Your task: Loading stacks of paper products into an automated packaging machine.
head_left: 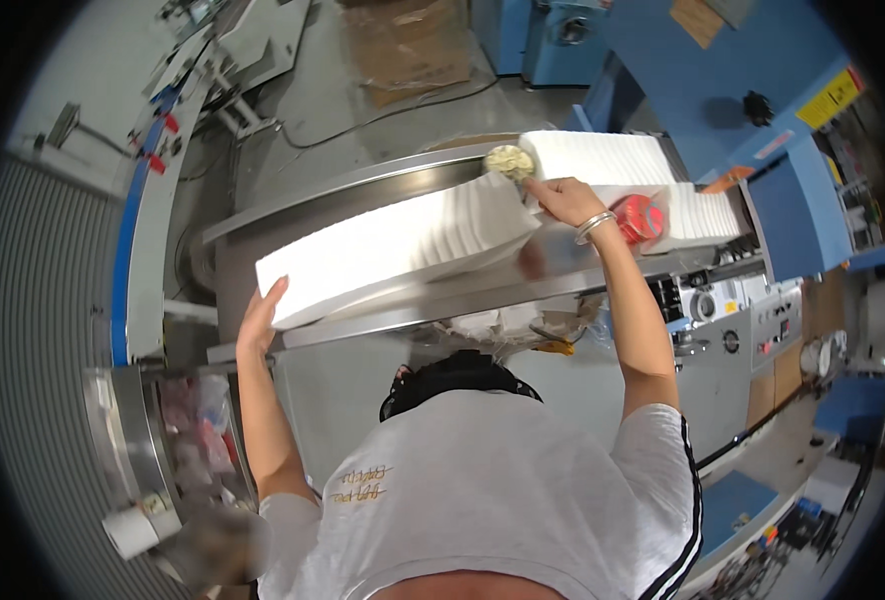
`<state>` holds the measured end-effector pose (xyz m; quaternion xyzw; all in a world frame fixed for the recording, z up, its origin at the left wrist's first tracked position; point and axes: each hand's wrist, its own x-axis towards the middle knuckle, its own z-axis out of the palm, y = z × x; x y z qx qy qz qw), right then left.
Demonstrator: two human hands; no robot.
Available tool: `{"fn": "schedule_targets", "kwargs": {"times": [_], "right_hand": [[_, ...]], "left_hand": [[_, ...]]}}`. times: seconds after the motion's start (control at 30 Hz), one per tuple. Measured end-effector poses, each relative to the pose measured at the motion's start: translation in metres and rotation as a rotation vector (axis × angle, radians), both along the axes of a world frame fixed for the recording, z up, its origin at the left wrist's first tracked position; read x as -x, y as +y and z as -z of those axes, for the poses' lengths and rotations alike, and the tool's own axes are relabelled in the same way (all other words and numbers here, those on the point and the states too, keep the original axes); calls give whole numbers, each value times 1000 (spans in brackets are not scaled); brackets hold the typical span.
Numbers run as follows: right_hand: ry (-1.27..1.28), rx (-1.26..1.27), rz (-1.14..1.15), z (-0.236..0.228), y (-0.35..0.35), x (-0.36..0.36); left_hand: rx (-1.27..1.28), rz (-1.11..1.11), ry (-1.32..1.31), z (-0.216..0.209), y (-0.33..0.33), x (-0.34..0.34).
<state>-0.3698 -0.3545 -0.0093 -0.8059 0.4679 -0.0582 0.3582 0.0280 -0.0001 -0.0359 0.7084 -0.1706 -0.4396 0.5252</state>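
A long stack of thin white sheets [393, 240] lies slantwise over a metal trough [253, 222], its right part fanned into ridges. My left hand [261, 318] is closed on the stack's left end, thumb on top. At the other end, my right hand [566, 202] is closed, with a bracelet at the wrist. Its fingertips are between the stack's ridged end and a pale yellow, crumpled-looking round thing [510, 161]; what they pinch is hidden. Just right of this hand sits a red round thing [640, 220] with clear film about it.
Two more white stacks, one far [598, 157] and one near [705, 216], occupy the trough's right end. A blue machine [708, 90] stands beyond. Control panels [763, 330] are at right. At left stands a metal bin [153, 420] with plastic scraps. A cable [383, 125] crosses the floor.
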Motion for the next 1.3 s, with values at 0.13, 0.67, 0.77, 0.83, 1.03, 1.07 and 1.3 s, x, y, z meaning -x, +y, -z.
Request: {"fn": "schedule_targets", "kwargs": {"times": [0.13,0.67,0.77,0.83,1.03,1.07,1.3], "right_hand": [[97,-147,-108,31,0,-34],[-239,-386,-51,41,174,-126],[-286,-646,154,26,185,-137],[-442,-844,409,32,169,-135],[-345,-589,99,32,178,-157],[-288,-600,115,26,184,-163],[-263,-444,-62,38,195,-174]], "left_hand": [[0,-13,102,-4,4,-5],[-136,372,-27,-10,59,-117],[-271,232,-68,-32,76,-125],[-266,213,-8,-28,85,-139],[-317,258,8,-35,68,-131],[-339,193,-77,-12,71,-138],[-92,285,97,20,95,-165]]}}
